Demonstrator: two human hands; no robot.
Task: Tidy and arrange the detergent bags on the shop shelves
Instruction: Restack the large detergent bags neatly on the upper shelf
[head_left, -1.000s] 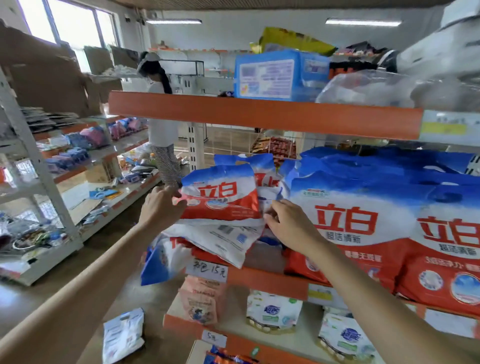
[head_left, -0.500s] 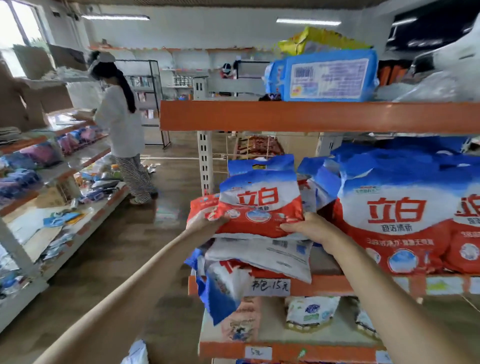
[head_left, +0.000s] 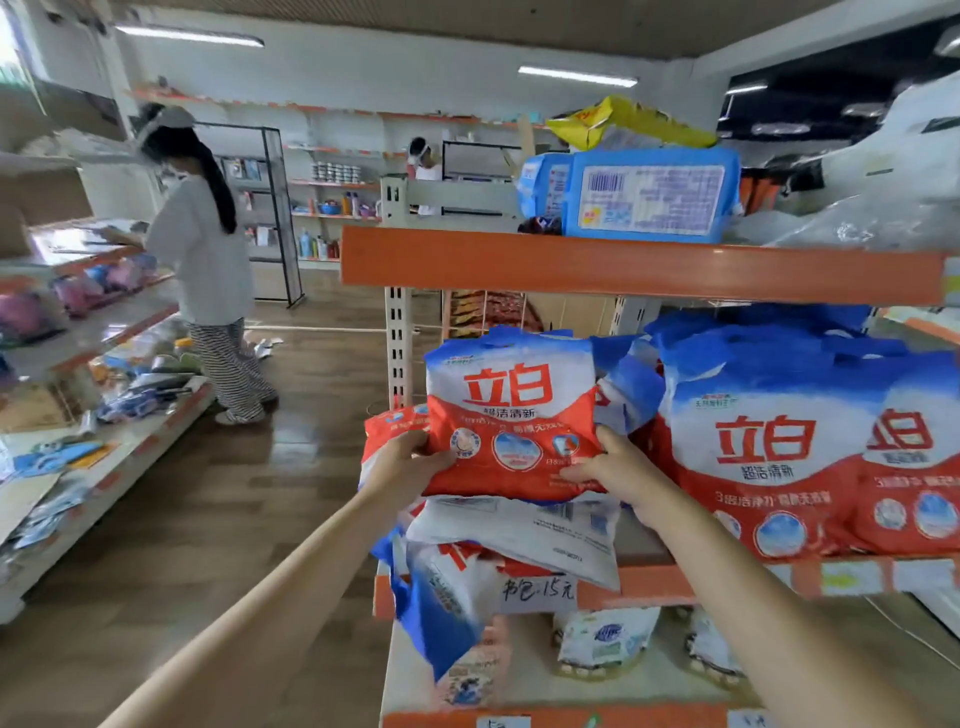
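Note:
A small red, white and blue detergent bag (head_left: 511, 415) stands upright at the left end of the middle shelf (head_left: 654, 584). My left hand (head_left: 405, 467) grips its lower left corner and my right hand (head_left: 618, 473) grips its lower right corner. Under it lie flat detergent bags (head_left: 524, 530), one with its white back up. Another bag (head_left: 441, 597) droops over the shelf's front edge. Large matching bags (head_left: 763, 447) stand in a row to the right.
The orange upper shelf (head_left: 623, 265) carries a blue pack (head_left: 649, 197) just above the bags. White pouches (head_left: 602, 639) sit on the lower shelf. A person (head_left: 202, 260) stands in the aisle at the left beside another shelf unit (head_left: 104, 467) with scattered goods.
The small bag has been raised from leaning to upright, both hands now at its lower corners. My view has swung left and closer, and the person in the aisle appears nearer.

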